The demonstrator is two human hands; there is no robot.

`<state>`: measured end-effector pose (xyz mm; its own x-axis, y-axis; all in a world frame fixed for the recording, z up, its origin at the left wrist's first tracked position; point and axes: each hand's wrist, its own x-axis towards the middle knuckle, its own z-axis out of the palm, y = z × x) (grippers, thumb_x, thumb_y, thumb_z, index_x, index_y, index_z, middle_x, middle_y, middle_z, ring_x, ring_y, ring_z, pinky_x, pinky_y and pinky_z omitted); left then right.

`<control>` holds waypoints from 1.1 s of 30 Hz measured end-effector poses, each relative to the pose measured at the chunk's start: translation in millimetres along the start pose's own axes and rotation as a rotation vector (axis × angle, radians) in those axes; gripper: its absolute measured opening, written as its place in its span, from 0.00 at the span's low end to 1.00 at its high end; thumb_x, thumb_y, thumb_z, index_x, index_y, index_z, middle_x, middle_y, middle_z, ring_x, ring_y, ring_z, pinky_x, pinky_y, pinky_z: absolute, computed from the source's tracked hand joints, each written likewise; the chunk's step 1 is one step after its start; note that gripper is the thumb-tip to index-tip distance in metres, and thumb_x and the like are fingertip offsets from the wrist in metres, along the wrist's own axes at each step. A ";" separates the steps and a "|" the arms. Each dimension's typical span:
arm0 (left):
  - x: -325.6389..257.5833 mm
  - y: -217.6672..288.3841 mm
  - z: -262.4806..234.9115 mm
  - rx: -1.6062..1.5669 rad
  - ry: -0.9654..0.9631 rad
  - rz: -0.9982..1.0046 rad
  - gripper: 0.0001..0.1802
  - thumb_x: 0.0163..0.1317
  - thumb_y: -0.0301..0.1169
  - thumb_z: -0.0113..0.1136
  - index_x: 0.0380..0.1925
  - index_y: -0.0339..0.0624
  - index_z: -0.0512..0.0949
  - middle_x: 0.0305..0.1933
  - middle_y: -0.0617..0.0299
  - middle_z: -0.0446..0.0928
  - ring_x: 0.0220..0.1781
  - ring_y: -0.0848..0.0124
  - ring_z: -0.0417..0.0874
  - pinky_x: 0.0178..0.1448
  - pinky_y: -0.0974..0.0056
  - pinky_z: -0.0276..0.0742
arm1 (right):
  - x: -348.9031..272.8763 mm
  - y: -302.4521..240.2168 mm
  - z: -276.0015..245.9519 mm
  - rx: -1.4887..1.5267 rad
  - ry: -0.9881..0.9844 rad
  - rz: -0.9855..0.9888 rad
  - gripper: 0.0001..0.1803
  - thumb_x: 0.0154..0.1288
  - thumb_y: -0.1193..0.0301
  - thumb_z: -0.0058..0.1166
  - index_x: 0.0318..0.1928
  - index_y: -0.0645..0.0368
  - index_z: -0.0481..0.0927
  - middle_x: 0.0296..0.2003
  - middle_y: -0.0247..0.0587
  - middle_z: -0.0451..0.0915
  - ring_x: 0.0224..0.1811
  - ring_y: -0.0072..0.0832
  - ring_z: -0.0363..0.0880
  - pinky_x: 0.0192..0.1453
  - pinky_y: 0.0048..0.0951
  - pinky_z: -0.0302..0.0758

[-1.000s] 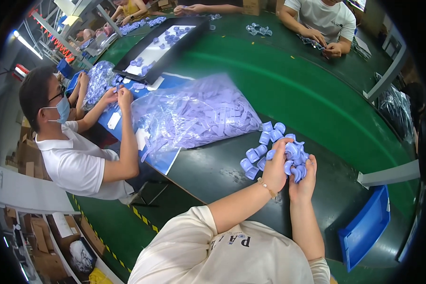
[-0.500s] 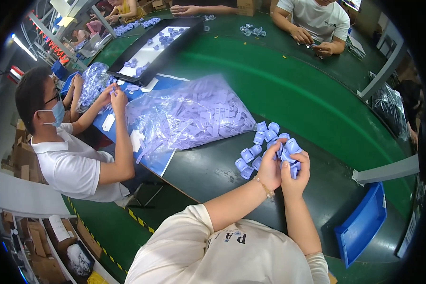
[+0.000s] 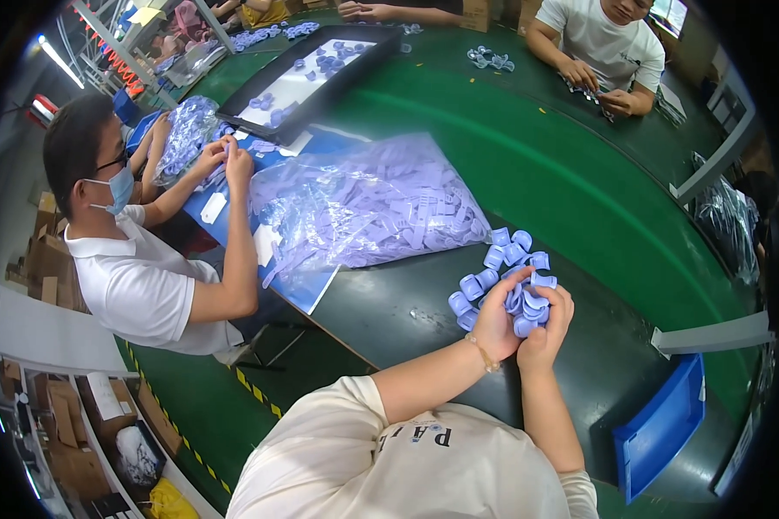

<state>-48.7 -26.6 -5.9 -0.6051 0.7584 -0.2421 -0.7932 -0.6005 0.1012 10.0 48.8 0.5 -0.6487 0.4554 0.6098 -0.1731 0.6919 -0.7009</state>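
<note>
Cupped together over the dark tabletop, my left hand [image 3: 497, 329] and my right hand [image 3: 549, 330] are closed round a handful of small curved lavender plastic pieces [image 3: 529, 304]. My fingers curl up along both sides of the handful, and the wrists nearly touch. More loose pieces of the same kind [image 3: 473, 286] lie on the table just beyond and to the left of my left hand. A large clear bag [image 3: 381, 208] full of flat lavender strap-like parts rests farther left, its right end close to the loose pieces.
An empty-looking blue bin [image 3: 662, 424] stands at the right by a grey post [image 3: 714, 333]. A black-rimmed tray [image 3: 307, 73] holds lavender parts at the far left. A masked co-worker [image 3: 147, 259] sits at left; another person [image 3: 597, 52] works across the green table [image 3: 528, 156].
The whole view has shifted slightly, so the surroundings appear farther right. Between my hands the lavender pieces have settled lower, and my right fingers have spread a little round them.
</note>
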 end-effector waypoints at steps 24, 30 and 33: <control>-6.8 -4.0 -3.0 0.465 0.032 0.248 0.14 0.68 0.31 0.54 0.52 0.46 0.74 0.45 0.65 0.76 0.46 0.78 0.75 0.49 0.72 0.73 | 9.2 -22.3 13.7 -0.066 -0.018 -0.033 0.25 0.72 0.56 0.35 0.51 0.66 0.74 0.53 0.54 0.73 0.56 0.46 0.71 0.63 0.42 0.65; -4.7 1.8 -1.3 0.539 0.219 0.281 0.06 0.66 0.33 0.55 0.41 0.47 0.74 0.37 0.67 0.74 0.39 0.78 0.74 0.41 0.71 0.72 | 4.7 -14.4 26.6 0.193 -0.006 0.188 0.16 0.71 0.69 0.41 0.53 0.64 0.73 0.53 0.48 0.73 0.57 0.37 0.71 0.64 0.34 0.65; -7.4 2.0 20.9 0.405 0.216 0.336 0.03 0.64 0.28 0.56 0.37 0.43 0.73 0.34 0.64 0.77 0.34 0.78 0.76 0.37 0.71 0.73 | 2.9 -13.6 24.9 0.551 0.180 0.470 0.16 0.73 0.68 0.40 0.56 0.61 0.70 0.52 0.44 0.73 0.55 0.33 0.72 0.62 0.33 0.68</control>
<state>-47.3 -28.1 16.3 -0.8347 0.4480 -0.3203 -0.5484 -0.6224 0.5585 -7.9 26.7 2.6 -0.6227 0.7514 0.2181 -0.2842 0.0424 -0.9578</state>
